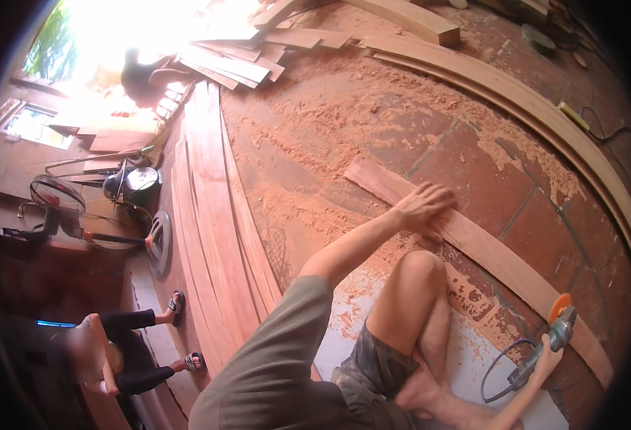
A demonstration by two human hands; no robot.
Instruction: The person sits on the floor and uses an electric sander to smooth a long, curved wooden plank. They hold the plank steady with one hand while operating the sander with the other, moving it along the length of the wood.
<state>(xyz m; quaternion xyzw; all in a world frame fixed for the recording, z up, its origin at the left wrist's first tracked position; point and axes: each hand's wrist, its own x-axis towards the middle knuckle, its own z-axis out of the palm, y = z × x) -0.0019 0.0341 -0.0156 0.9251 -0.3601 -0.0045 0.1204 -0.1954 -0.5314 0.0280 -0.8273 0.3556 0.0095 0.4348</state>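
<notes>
A long, narrow wooden board lies on the tiled floor, running from the middle of the view toward the lower right. Across its upper part rests my left hand, with the fingers over the far side and the thumb near the close edge. At lower right, my right hand is wrapped round the body of an angle grinder. The grinder's orange disc is over the board; whether it touches the wood I cannot tell. Part of the board is hidden behind the grinder.
Reddish sawdust covers much of the floor. Long planks lie to the left, and a stack of boards curves along the far right. Shorter boards are piled at the back. A seated person and a standing fan are at left.
</notes>
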